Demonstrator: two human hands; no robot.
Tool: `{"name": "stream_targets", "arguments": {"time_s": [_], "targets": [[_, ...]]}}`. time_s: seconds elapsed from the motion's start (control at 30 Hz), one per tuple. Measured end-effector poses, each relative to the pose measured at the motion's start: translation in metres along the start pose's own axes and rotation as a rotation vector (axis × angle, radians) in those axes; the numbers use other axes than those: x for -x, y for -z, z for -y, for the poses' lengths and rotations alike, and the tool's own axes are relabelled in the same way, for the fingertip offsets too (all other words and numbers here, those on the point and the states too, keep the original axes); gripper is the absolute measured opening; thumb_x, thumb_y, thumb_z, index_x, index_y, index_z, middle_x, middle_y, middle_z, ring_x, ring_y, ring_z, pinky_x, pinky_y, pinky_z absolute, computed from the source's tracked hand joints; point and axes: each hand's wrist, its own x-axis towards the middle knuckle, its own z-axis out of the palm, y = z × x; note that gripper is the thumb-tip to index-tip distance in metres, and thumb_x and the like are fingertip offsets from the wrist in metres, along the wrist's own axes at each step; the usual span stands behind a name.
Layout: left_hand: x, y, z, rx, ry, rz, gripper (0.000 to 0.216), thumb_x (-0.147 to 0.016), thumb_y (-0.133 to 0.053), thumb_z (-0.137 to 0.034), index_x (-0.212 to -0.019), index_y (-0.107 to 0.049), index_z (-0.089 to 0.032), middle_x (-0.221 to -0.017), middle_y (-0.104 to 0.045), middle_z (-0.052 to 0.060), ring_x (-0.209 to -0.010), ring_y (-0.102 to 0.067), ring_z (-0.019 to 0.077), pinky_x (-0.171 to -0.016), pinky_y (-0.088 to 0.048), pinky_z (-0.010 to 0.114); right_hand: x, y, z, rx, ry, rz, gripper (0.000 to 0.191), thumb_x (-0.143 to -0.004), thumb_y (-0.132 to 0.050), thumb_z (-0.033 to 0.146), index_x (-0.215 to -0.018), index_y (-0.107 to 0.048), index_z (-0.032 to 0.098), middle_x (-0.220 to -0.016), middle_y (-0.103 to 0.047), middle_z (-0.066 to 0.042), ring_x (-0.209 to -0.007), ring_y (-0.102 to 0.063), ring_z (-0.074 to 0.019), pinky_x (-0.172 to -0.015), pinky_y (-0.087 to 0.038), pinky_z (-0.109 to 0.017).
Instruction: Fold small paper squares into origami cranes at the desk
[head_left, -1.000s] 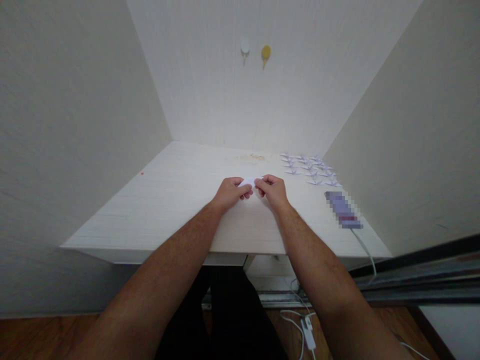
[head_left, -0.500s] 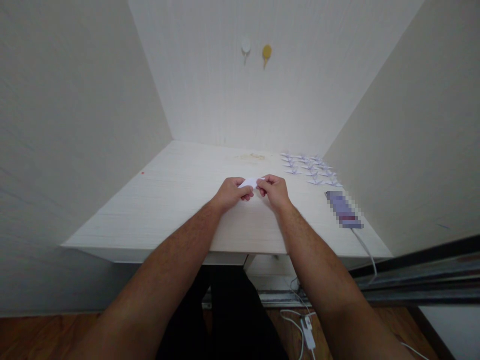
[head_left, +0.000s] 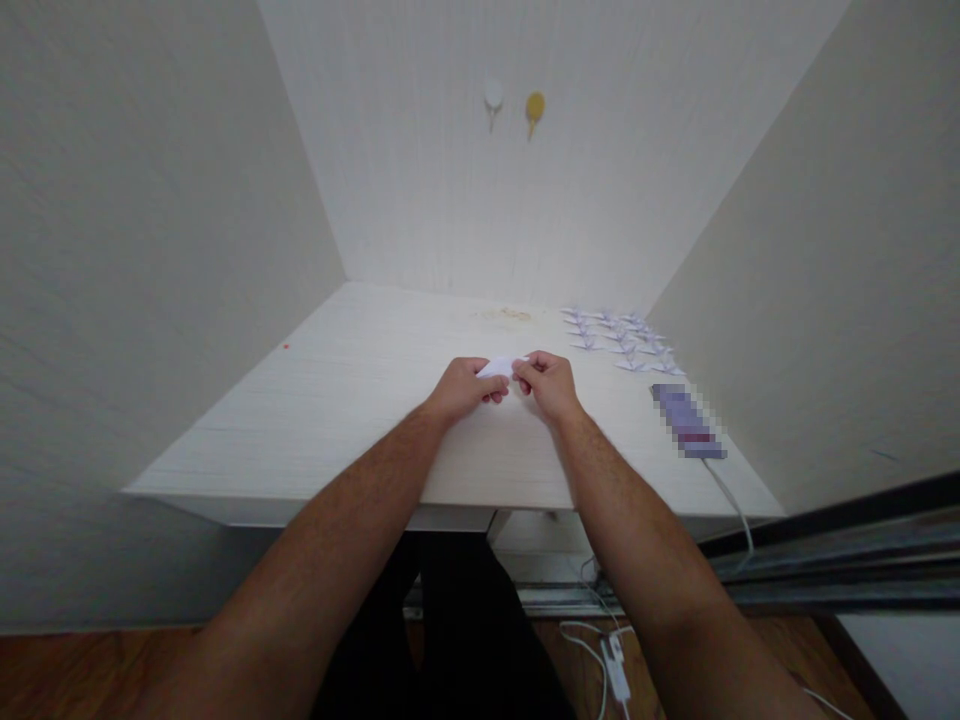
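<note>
A small piece of folded white paper (head_left: pixel 498 367) is held between my two hands, just above or on the white desk (head_left: pixel 300 430); I cannot tell which. My left hand (head_left: pixel 466 387) pinches its left part, thumb on the near side. On its right end, the thumb and fingertips of my right hand (head_left: pixel 547 380) are closed. Parts of the paper are hidden behind the fingers. To the right, beyond my right hand, several folded paper cranes (head_left: pixel 622 338) stand in rows.
A phone-like device (head_left: pixel 686 420), pixelated, lies at the desk's right side with a white cable (head_left: pixel 731 495) running off the edge. Walls enclose the desk on three sides. A white hook (head_left: pixel 493 97) and a yellow hook (head_left: pixel 535 105) are on the back wall. A power strip (head_left: pixel 615 668) lies below.
Almost nothing differs. Both hands keep their grip on the paper, with only a very slight shift of the fingers.
</note>
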Motion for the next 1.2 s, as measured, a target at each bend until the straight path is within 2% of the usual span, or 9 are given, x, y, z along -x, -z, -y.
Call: {"name": "stream_targets", "arguments": {"time_s": [0.17,0.3,0.53,0.73,1.0,1.2], "targets": [[-0.001,0.000,0.000,0.118,-0.014,-0.094,0.030,-0.067,-0.074,-0.040,-0.073,-0.067,-0.012,-0.064,-0.067,0.005,-0.052,-0.057,0.0115,-0.053,-0.044,0.024,0.000,-0.001,0.001,-0.004,0.008,-0.003,0.025,-0.069,-0.068,0.037,-0.057,-0.058,0.017,-0.044,-0.053,0.003,-0.040,-0.041,-0.0079,-0.044,-0.030,-0.023],[-0.006,0.001,0.005,0.242,-0.013,-0.180,0.029,-0.063,-0.076,-0.039,-0.072,-0.066,-0.013,-0.063,-0.066,0.004,-0.054,-0.058,0.0127,-0.054,-0.045,0.025,0.000,-0.001,0.001,0.002,0.008,-0.002,0.026,-0.068,-0.069,0.037,-0.056,-0.058,0.017,-0.044,-0.054,0.002,-0.039,-0.041,-0.0079,-0.043,-0.029,-0.023],[-0.008,0.000,0.009,0.207,-0.041,-0.179,0.023,-0.063,-0.075,-0.034,-0.069,-0.067,-0.014,-0.065,-0.065,0.001,-0.057,-0.055,0.0107,-0.057,-0.044,0.024,-0.001,-0.002,-0.004,0.015,-0.026,0.030,0.026,-0.066,-0.071,0.038,-0.057,-0.057,0.018,-0.044,-0.053,0.003,-0.039,-0.040,-0.0080,-0.042,-0.028,-0.023],[-0.006,-0.001,0.005,0.198,-0.044,-0.212,0.018,-0.062,-0.074,-0.029,-0.065,-0.067,-0.014,-0.062,-0.064,0.000,-0.057,-0.053,0.0095,-0.058,-0.041,0.023,-0.001,-0.002,-0.003,0.013,-0.002,-0.034,0.020,-0.066,-0.069,0.034,-0.059,-0.061,0.017,-0.044,-0.052,0.003,-0.040,-0.040,-0.0083,-0.043,-0.030,-0.023],[-0.005,-0.001,0.005,0.175,-0.042,-0.198,0.020,-0.063,-0.073,-0.032,-0.065,-0.067,-0.014,-0.061,-0.063,0.000,-0.056,-0.052,0.0100,-0.057,-0.041,0.024,-0.002,-0.001,-0.002,0.030,-0.011,-0.047,0.022,-0.065,-0.069,0.036,-0.058,-0.061,0.017,-0.046,-0.053,0.003,-0.041,-0.039,-0.0083,-0.043,-0.028,-0.024],[-0.001,0.001,0.001,0.103,-0.033,-0.078,0.028,-0.063,-0.076,-0.036,-0.077,-0.069,-0.013,-0.063,-0.065,0.002,-0.055,-0.054,0.0105,-0.055,-0.041,0.023,-0.002,0.001,-0.004,0.021,-0.011,-0.063,0.024,-0.066,-0.070,0.037,-0.057,-0.060,0.018,-0.044,-0.051,0.004,-0.040,-0.038,-0.0084,-0.042,-0.027,-0.024]]}}
